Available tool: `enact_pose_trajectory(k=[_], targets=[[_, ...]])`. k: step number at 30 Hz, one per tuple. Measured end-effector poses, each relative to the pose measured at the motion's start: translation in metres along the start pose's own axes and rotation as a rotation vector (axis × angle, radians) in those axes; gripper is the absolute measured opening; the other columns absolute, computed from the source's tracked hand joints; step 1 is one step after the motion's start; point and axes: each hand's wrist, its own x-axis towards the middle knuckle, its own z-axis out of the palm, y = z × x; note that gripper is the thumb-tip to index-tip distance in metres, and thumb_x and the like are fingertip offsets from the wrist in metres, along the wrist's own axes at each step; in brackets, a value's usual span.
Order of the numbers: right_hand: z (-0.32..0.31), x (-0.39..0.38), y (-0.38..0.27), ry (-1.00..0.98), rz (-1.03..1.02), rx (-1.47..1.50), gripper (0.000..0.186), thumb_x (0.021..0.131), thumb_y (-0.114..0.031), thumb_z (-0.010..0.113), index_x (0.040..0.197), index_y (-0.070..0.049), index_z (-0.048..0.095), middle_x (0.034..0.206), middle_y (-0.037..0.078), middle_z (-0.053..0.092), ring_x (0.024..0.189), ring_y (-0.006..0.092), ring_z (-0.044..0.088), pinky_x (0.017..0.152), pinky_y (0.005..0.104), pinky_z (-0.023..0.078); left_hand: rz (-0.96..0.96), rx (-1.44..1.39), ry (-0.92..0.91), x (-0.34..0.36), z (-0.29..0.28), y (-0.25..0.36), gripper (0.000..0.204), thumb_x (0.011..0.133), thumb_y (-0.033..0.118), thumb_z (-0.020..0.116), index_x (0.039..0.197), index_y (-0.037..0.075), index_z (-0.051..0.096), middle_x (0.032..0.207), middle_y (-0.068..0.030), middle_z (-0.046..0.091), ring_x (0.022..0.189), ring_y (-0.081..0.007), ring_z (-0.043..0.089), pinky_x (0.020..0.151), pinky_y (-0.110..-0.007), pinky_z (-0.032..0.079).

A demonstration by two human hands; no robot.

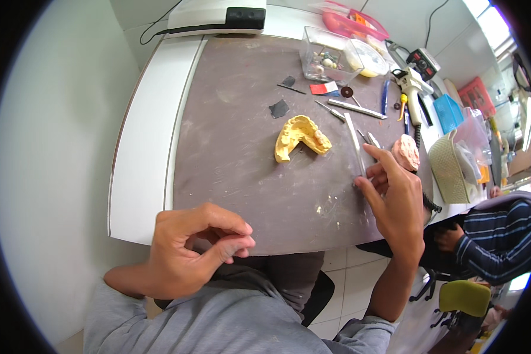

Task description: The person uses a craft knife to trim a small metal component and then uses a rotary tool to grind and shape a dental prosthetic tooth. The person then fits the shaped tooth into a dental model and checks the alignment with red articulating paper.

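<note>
Left hand [180, 259], lower left, pinches thumb to fingertips, contents unclear; right hand [399, 197], right of centre, curls loosely at a slim pale instrument [354, 141], hold uncertain. Yellow dental cast [288, 140] lies upper centre, apart from both.

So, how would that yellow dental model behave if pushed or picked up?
The yellow dental model probably feels stiff, as it looks like solid cast material. It would likely slide rather than roll, since its horseshoe shape rests on the brown tabletop. Its small raised teeth might chip if knocked.
</note>
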Motion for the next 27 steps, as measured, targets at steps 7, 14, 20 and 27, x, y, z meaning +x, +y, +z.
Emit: enact_pose_trajectory(k=[7,14,20,27], targets=[[-0.008,-0.012,0.026,0.305,0.069,-0.375,0.028,0.084,-0.019,0.070,0.105,-0.003,0.064,0.098,0.015,0.066,0.087,0.0322,0.065,0.078,0.0386,0.049,0.245,0.186,-0.020,0.014,-0.012,-0.011,0.029,0.076,-0.017,0.059,0.096,0.001,0.070,0.088,-0.0086,0.065,0.077,-0.0107,0.061,0.068,-0.023,0.047],[0.007,-0.029,0.024,0.438,-0.144,-0.275,0.028,0.088,-0.009,0.062,0.115,-0.001,0.063,0.097,0.017,0.062,0.083,0.0343,0.063,0.073,0.0388,0.049,0.349,0.219,0.107,0.025,0.003,-0.014,0.033,0.076,-0.015,0.061,0.106,0.000,0.062,0.087,-0.0074,0.061,0.084,-0.0107,0.060,0.076,-0.024,0.046],[0.012,-0.062,-0.007,0.360,-0.452,-0.100,0.041,0.065,-0.015,0.078,0.104,-0.003,0.072,0.083,0.012,0.061,0.069,0.0215,0.060,0.059,0.0300,0.049,0.408,0.133,0.154,0.030,0.011,-0.015,0.059,0.075,-0.010,0.067,0.129,0.000,0.046,0.087,-0.0050,0.066,0.084,-0.0085,0.060,0.075,-0.024,0.043],[0.022,-0.063,-0.015,0.361,-0.515,-0.084,0.050,0.056,-0.016,0.081,0.105,-0.007,0.074,0.081,0.009,0.063,0.066,0.0191,0.061,0.056,0.0281,0.049,0.381,0.114,0.129,0.026,0.013,-0.010,0.058,0.076,-0.009,0.066,0.129,-0.001,0.046,0.086,-0.0051,0.066,0.084,-0.0079,0.060,0.078,-0.024,0.041]])
